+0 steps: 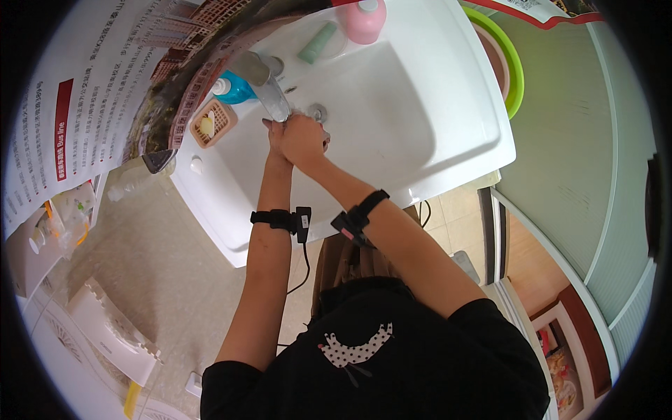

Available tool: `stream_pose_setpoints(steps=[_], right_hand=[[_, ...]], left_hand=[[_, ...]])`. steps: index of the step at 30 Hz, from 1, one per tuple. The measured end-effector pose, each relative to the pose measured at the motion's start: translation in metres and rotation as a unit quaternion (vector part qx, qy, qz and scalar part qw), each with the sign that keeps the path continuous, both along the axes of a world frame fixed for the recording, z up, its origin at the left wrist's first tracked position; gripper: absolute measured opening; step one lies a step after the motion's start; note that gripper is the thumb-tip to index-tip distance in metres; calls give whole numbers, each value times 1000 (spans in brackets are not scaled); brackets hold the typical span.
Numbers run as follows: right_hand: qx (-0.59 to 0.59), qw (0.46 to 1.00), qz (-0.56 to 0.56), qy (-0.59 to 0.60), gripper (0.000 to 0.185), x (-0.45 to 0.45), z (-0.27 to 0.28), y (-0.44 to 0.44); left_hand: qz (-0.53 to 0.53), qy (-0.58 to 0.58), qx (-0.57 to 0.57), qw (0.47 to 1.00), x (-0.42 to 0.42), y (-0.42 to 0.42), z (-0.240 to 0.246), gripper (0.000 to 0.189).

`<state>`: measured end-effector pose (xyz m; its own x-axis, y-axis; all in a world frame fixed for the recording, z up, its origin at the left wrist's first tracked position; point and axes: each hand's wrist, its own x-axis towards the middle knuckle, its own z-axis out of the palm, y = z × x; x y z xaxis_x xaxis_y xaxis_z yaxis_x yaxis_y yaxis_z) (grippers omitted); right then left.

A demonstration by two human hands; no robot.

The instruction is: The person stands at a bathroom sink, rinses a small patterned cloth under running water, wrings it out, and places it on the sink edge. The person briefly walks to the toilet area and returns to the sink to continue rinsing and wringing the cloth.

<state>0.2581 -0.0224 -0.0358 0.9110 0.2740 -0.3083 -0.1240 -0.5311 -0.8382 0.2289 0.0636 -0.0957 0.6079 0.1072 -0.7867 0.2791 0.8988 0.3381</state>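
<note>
Under the spout of the metal faucet (273,97), both hands meet over the white washbasin (378,136). My right hand (304,137) lies across my left hand (275,135) and covers much of it. A few fingertips show at the right side of the pair. Water seems to splash where they meet. I see no object between the hands, though their inner sides are hidden. The round drain fitting (318,112) is just beyond the fingers. Left of the hands, a peach soap dish (224,116) holds a pale yellow soap bar (207,126).
Behind the dish stands a blue pump bottle (234,90). A green tube (318,43) and a pink bottle (366,25) occupy the back rim. A printed sheet (94,100) overhangs the left. Green and pink basins (514,68) stand right. Black straps (278,218) with cables circle both forearms.
</note>
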Motion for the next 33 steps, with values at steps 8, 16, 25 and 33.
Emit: stream_pose_setpoints(steps=[8,16,25,33], right_hand=[[44,973,-64,218,56,50,-52,-38],[386,758,-142,507,29,31,-48,-80],[102,993,-59,29,39,-16,-10,-4],[-26,997,72,28,30,40,-27,-13]], left_hand=[[16,-41,-13,999,8,-15,41,40],[-116,-8,113,987,-6,4,46,44],[88,-285,-240,924,-6,-19,11,33],[-66,99,123,985,5,-8,15,29]])
